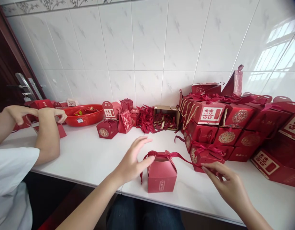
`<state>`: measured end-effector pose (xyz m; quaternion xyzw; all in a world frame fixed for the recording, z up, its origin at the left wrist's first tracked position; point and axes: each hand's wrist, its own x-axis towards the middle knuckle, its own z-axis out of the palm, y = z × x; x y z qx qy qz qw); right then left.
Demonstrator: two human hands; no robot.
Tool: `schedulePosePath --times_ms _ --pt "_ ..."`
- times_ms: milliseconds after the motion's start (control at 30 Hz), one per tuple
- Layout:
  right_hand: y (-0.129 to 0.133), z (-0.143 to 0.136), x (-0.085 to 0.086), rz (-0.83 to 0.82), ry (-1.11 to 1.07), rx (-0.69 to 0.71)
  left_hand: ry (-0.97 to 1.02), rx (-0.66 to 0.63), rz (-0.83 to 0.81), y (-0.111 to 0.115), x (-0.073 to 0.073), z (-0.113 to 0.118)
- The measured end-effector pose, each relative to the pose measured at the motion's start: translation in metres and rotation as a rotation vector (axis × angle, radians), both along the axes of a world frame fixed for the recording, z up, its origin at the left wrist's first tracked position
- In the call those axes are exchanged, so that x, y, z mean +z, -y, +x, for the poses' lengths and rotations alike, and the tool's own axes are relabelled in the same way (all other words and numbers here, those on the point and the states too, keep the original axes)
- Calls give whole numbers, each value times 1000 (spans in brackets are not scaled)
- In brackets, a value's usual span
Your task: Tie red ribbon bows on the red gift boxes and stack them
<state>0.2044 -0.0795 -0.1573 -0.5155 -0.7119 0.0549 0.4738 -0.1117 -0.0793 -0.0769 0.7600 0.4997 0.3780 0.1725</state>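
Note:
A red gift box [162, 179] stands upright near the front edge of the white table. A dark red ribbon [178, 155] is threaded at its top, with one tail hanging down on the left and the other drawn out to the right. My right hand [224, 177] pinches the end of the right tail between thumb and fingers. On the box's left side, my left hand [134, 163] is open with fingers spread, its thumb at or close to the ribbon; whether it touches cannot be made out.
At right rises a stack of red gift boxes [227, 137]. Loose ribbons [147, 118] and an open cardboard box [166, 108] lie by the wall. Smaller boxes [107, 128] and a red basket [86, 118] stand left. A co-worker's arms [48, 134] reach over the table's left part.

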Motion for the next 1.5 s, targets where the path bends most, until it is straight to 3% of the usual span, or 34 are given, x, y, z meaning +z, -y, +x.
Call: schedulePosePath --times_ms 200,367,500,667,833,933,1067,1167,1267,1400,1500 --pt "0 -3 -2 3 -15 30 -166 -104 -271 -12 11 35" --pt "2 -2 -3 2 -40 29 -380 -67 -134 -11 3 44" --pt "3 2 -8 -7 -39 41 -127 -20 -164 -7 -2 35" --pt "3 5 -11 -20 -51 8 281 137 -379 -11 -14 7" --pt "3 4 -11 -42 -47 -12 349 35 -562 -11 -31 -8" --pt "3 2 -10 -51 -45 -16 522 18 -607 -5 -27 -8" --pt "2 3 -10 -50 -44 -61 844 -41 -630 4 -9 -10" --pt "-2 13 -14 -44 -41 -153 752 55 -557 3 -9 -24" --pt "-3 29 -23 -62 -52 -259 539 195 -536 -3 -28 -44" --pt "-3 45 -36 -166 -84 -252 392 175 -675 -3 -54 -60" --pt "-3 50 -41 -209 -189 -188 388 156 -689 3 -56 -67"
